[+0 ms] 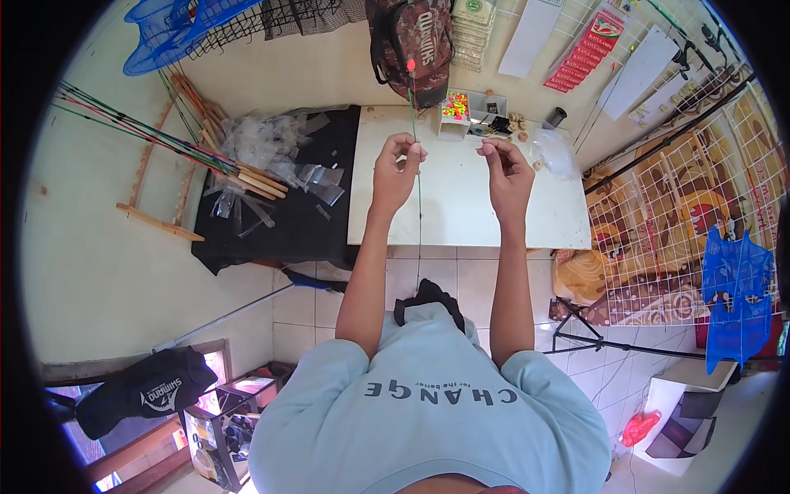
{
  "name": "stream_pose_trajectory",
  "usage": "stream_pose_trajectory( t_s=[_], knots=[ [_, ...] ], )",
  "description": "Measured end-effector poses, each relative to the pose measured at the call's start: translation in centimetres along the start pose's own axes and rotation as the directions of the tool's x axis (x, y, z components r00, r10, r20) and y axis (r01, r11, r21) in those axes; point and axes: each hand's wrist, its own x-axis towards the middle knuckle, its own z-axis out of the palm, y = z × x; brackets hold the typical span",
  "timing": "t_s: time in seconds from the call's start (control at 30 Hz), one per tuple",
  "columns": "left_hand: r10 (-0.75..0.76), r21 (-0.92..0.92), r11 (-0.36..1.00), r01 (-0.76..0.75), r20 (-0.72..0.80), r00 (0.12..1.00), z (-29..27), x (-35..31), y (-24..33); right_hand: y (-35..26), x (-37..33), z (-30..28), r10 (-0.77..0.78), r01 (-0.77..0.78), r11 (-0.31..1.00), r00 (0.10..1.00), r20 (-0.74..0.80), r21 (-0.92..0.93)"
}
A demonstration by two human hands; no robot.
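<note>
Rod: 1, pinched by L hand fingers.
</note>
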Motion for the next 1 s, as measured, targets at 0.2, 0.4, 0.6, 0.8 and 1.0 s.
stream_pose_trajectory(
  t_s=[0.2, 0.4, 0.6, 0.8, 1.0],
  knots=[
    [0.003, 0.051, 0.999, -0.004, 0.006, 1.000, 0.0, 0.2, 0.1, -0.7, 0.1, 0.5, 0.019, -0.021, 0.999, 0.999, 0.044, 0.024],
    [-0.009, 0.062, 0.998, 0.010, -0.015, 1.000, -0.4, 0.2, 0.3, -1.0, 0.1, 0.8, 0.014, -0.017, 0.999, 0.997, 0.074, 0.037],
    [-0.020, 0.057, 0.998, 0.021, -0.017, 1.000, -0.1, 0.2, 0.3, -0.1, 0.2, 0.6, -0.034, 0.036, 0.999, 0.996, 0.085, -0.022],
    [-0.051, 0.076, 0.996, 0.050, 0.008, 0.999, 0.3, 0.1, 0.6, -1.4, -0.3, 1.1, -0.124, 0.149, 0.948, 0.987, 0.107, -0.283],
    [-0.043, 0.067, 0.997, 0.043, -0.003, 0.999, 0.6, 0.1, 0.7, -1.4, -0.3, 1.0, -0.223, 0.235, 0.936, 0.972, 0.078, -0.263]
  ],
)
